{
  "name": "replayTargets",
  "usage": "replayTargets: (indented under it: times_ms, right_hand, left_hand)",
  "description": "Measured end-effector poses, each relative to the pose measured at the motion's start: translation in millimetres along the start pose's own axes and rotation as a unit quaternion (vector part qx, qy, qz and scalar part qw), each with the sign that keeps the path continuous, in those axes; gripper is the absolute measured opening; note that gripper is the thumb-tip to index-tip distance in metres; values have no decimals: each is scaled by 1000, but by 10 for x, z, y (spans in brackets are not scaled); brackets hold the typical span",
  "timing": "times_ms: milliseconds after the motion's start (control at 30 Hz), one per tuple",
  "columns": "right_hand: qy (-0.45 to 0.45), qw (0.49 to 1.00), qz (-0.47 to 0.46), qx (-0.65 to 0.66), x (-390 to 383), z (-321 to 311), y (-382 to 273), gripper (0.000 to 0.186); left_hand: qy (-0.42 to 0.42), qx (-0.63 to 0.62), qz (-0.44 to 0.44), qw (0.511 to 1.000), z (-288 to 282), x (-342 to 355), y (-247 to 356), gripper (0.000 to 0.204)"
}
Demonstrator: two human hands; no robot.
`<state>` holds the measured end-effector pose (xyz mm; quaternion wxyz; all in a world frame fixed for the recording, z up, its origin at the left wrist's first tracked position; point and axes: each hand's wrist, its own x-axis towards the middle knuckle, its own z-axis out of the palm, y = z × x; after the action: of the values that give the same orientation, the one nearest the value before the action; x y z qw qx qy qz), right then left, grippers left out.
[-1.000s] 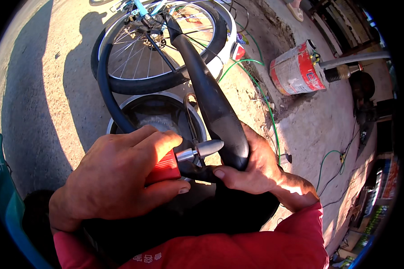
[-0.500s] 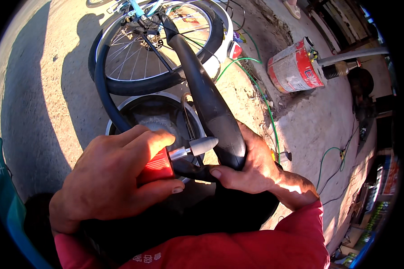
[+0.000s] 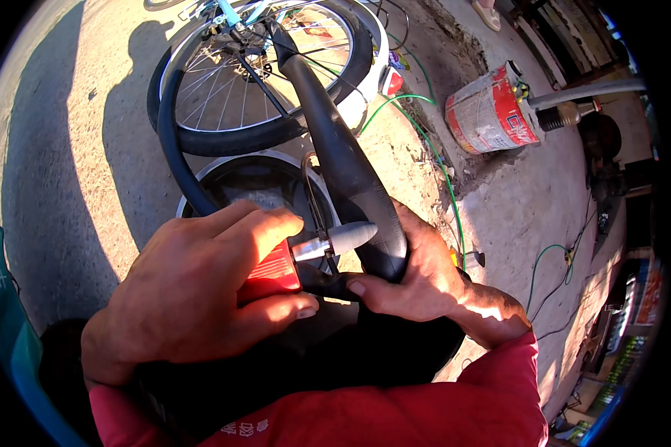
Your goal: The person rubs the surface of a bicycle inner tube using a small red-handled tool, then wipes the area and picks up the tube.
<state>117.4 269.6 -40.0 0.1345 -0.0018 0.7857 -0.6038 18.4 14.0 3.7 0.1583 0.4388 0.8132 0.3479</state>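
Inside the curl of the right hand [image 3: 429,268], a swollen stretch of black inner tube [image 3: 343,160] is held; the fingers are wrapped round its far side, their tips hidden, while the thumb is pressed on a narrower stretch just below the bend; beyond the fingers, the tube is stretched away toward a bicycle wheel [image 3: 224,143]. Left of the right thumb, a red-bodied tool [image 3: 270,274] is clasped by the left hand [image 3: 186,290], index finger above and thumb below; how the other left fingers are set cannot be told. Ahead of that clasp, a grey tapered bit [image 3: 353,237] is pointed at the fat rubber — whether contact is made cannot be judged.

The tube can be expected to be light, soft and springy, apt to roll or dent under pressure; it is best gripped beside the bit, backed by fingers behind; the tool, likely heavier and rigid, is best held by its red body — fingertips clear of the bit.

Compared with half a second ago, the bit has been shifted rightward, its tip now overlapping the tube; the right-hand grip looks nearly unchanged.
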Motion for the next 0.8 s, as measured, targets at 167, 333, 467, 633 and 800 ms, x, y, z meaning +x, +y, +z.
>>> replayTargets:
  times_ms: [167,333,467,633,800]
  right_hand:
    - [18,997,-61,-31,-20,-39,3,82]
    - [18,997,-68,-26,-22,-20,-19,80]
    - [15,999,-50,-10,-36,-9,-11,79]
    - [2,1000,-20,5,-31,-2,-9,83]
    - [-11,1000,-14,15,-6,21,14,81]
  left_hand:
    - [-12,1,-1,1000,-28,-39,-16,66]
    - [-20,6,1,1000,-30,-49,23,67]
    - [-27,10,-4,1000,-21,-30,32,67]
    - [-20,8,-2,1000,-7,-5,24,66]
    - [-43,6,-18,999,-25,35,60,65]
